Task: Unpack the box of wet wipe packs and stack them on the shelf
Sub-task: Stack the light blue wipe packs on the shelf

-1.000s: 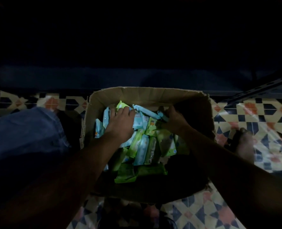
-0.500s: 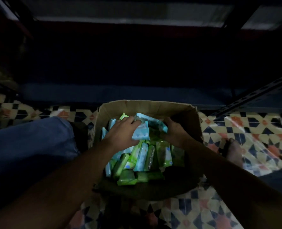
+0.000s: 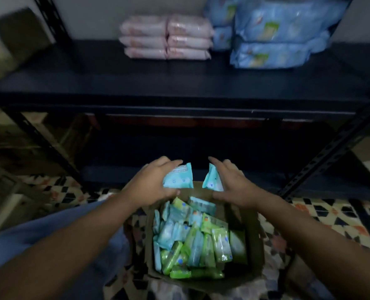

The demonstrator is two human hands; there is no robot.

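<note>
Dim room; patterned tile floor [image 3: 331, 213], pale wall [image 3: 93, 16], cardboard boxes [image 3: 17, 35] at left.

Pale blue packs [image 3: 178, 177], green packs [image 3: 221, 244], pink packs [image 3: 166, 37], black shelf [image 3: 179, 83]

Box on the floor before the shelf.
The box [image 3: 253, 239] holds loose packs [image 3: 192, 241]; above its far edge each hand holds one pack; on the shelf [image 3: 136, 83] behind, two stacks sit side by side.
</note>
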